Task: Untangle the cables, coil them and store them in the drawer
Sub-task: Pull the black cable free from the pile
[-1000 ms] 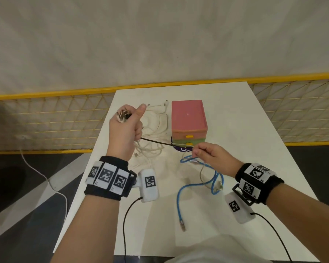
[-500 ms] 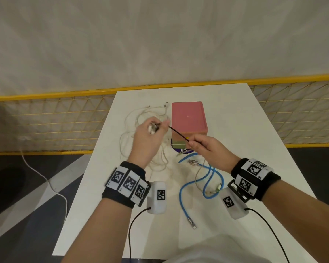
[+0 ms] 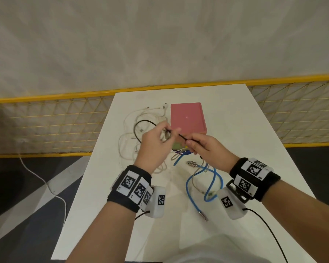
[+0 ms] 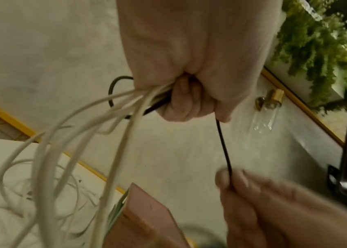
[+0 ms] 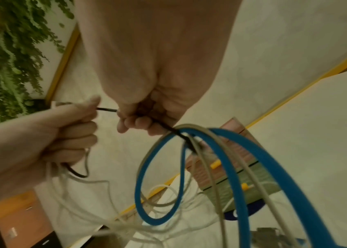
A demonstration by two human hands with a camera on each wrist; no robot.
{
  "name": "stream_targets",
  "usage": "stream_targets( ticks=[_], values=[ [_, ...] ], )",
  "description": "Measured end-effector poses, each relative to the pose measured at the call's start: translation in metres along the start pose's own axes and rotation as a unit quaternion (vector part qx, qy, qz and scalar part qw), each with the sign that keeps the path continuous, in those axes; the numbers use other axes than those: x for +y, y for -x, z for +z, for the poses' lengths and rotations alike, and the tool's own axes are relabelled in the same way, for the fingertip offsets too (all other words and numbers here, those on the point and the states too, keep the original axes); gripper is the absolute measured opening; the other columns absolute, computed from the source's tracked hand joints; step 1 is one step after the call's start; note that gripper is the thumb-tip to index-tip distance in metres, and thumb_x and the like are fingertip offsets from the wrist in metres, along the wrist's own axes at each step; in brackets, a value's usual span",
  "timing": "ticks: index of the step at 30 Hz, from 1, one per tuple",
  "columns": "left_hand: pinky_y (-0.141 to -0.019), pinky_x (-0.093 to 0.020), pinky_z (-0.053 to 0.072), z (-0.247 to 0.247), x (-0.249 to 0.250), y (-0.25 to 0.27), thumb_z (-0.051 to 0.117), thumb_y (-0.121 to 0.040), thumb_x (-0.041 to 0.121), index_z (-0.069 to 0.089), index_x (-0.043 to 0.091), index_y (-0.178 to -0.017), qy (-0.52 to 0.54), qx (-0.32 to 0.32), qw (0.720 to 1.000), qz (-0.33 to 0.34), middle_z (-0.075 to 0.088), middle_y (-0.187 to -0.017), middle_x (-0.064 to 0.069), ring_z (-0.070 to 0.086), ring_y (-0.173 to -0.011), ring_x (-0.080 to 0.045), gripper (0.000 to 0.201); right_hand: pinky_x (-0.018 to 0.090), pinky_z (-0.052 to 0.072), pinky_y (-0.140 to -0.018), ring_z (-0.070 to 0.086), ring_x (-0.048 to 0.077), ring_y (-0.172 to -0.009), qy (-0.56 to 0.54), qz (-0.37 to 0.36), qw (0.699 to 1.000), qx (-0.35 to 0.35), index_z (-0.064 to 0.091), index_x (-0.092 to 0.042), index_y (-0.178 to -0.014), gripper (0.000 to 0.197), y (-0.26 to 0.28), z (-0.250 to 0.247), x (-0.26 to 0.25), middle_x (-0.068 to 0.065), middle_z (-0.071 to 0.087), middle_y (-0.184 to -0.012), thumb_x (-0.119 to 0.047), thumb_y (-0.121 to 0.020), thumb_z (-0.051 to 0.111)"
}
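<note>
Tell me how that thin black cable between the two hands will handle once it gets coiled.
Probably floppy: the black cable curls in a loose loop beyond the left hand. Likely light, since the right hand holds it with a mere pinch. It may snag: in the right wrist view it runs down among the blue cable and grey strands.

A thin black cable (image 3: 180,137) ran taut above tangled white cables (image 3: 133,149), blue cable (image 3: 196,179) near the pink drawer box (image 3: 187,118)
</note>
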State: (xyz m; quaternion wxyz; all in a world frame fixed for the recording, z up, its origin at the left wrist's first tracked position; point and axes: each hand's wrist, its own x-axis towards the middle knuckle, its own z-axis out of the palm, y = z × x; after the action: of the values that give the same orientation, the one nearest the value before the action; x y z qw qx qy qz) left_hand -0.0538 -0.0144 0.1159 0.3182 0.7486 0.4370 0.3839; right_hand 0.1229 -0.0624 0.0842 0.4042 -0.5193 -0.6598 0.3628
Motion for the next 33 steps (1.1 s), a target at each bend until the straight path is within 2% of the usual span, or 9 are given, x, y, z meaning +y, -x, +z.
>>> stream_targets(
  ticks=[4, 9, 13, 18, 21, 25, 28, 30, 33],
  values=[
    [-0.06, -0.021, 0.036, -0.024, -0.001, -0.011, 0.064, -0.092, 0.033, 0.052, 0.015, -0.076, 0.054, 0.12, 0.991, -0.017, 0.047, -0.063, 0.011, 0.043, -0.058, -0.005, 0.027, 0.02, 0.043, -0.071, 0.047, 0.005, -0.067, 0.018, 0.045, 0.999, 0.001, 0.063, -0.003, -0.097, 0.022, 0.004, -0.008, 0.016, -0.004, 0.053, -0.073, -0.012, -0.1, 0.044],
    [-0.062, -0.011, 0.041, -0.016, -0.003, -0.005, 0.064, -0.092, 0.031, 0.06, 0.017, -0.089, 0.0, 0.041, 0.999, -0.003, 0.062, -0.074, 0.014, 0.055, -0.067, 0.004, 0.015, 0.019, 0.045, -0.079, 0.058, 0.006, -0.078, 0.042, 0.039, 0.998, -0.02, 0.066, -0.008, -0.099, 0.018, 0.002, -0.006, 0.005, 0.0, 0.065, -0.086, -0.012, -0.098, 0.048],
    [-0.057, -0.024, 0.042, -0.003, -0.006, 0.002, 0.064, -0.091, 0.029, 0.054, 0.022, -0.081, -0.044, -0.026, 0.998, 0.02, 0.064, -0.07, 0.002, 0.054, -0.064, -0.012, 0.016, 0.011, 0.041, -0.079, 0.053, 0.0, -0.082, 0.083, -0.019, 0.996, -0.008, 0.065, -0.011, -0.105, 0.015, -0.006, -0.001, -0.012, -0.003, 0.056, -0.093, -0.016, -0.094, 0.057],
    [-0.059, -0.038, 0.046, -0.01, -0.014, 0.002, 0.065, -0.09, 0.031, 0.057, 0.018, -0.083, -0.054, -0.032, 0.998, 0.012, 0.063, -0.07, -0.006, 0.054, -0.061, -0.024, 0.016, 0.037, 0.047, -0.069, 0.055, 0.025, -0.073, 0.06, -0.011, 0.998, -0.028, 0.064, -0.017, -0.104, 0.013, -0.027, 0.001, -0.025, 0.02, 0.058, -0.087, -0.021, -0.092, 0.059],
    [-0.068, -0.033, 0.049, -0.019, -0.021, 0.004, 0.065, -0.09, 0.034, 0.058, 0.028, -0.106, -0.034, -0.014, 0.999, -0.011, 0.067, -0.083, -0.006, 0.06, -0.072, -0.028, 0.018, 0.044, 0.054, -0.066, 0.064, 0.02, -0.059, 0.068, 0.029, 0.994, -0.079, 0.063, -0.012, -0.099, 0.009, -0.048, 0.004, -0.035, 0.024, 0.063, -0.079, -0.017, -0.092, 0.06],
    [-0.08, 0.0, 0.04, -0.031, -0.027, 0.007, 0.067, -0.09, 0.03, 0.039, 0.031, -0.143, 0.018, 0.058, 0.997, -0.037, 0.058, -0.113, 0.021, 0.057, -0.092, -0.004, 0.059, 0.045, 0.054, -0.088, 0.071, 0.018, -0.089, 0.092, 0.031, 0.995, -0.009, 0.06, -0.012, -0.111, 0.018, -0.09, 0.009, -0.041, 0.013, 0.068, -0.102, -0.009, -0.093, 0.055],
    [-0.1, -0.008, 0.036, -0.037, -0.032, 0.005, 0.066, -0.091, 0.029, 0.038, 0.032, -0.144, 0.041, 0.06, 0.996, -0.049, 0.049, -0.141, 0.016, 0.048, -0.119, 0.005, 0.06, 0.031, 0.043, -0.105, 0.051, 0.019, -0.125, 0.053, 0.048, 0.996, -0.045, 0.031, -0.023, -0.146, 0.058, -0.111, 0.012, -0.044, 0.007, 0.046, -0.143, -0.003, -0.095, 0.049],
    [-0.097, -0.003, 0.034, -0.037, -0.035, 0.005, 0.066, -0.091, 0.029, 0.04, 0.031, -0.142, 0.049, 0.05, 0.996, -0.056, 0.051, -0.139, 0.017, 0.045, -0.117, 0.014, 0.058, 0.032, 0.048, -0.098, 0.058, 0.02, -0.115, 0.096, 0.041, 0.993, -0.057, 0.037, -0.025, -0.142, 0.053, -0.11, 0.012, -0.04, 0.005, 0.053, -0.135, -0.007, -0.094, 0.051],
    [-0.077, 0.002, 0.038, -0.035, -0.039, 0.008, 0.065, -0.091, 0.032, 0.045, 0.035, -0.138, 0.036, 0.042, 0.996, -0.073, 0.054, -0.1, 0.025, 0.05, -0.082, 0.023, 0.05, 0.029, 0.051, -0.071, 0.066, 0.018, -0.081, 0.209, 0.039, 0.971, -0.109, 0.064, -0.016, -0.106, 0.018, -0.088, 0.012, -0.026, 0.003, 0.068, -0.094, -0.013, -0.091, 0.056]
  ],
)
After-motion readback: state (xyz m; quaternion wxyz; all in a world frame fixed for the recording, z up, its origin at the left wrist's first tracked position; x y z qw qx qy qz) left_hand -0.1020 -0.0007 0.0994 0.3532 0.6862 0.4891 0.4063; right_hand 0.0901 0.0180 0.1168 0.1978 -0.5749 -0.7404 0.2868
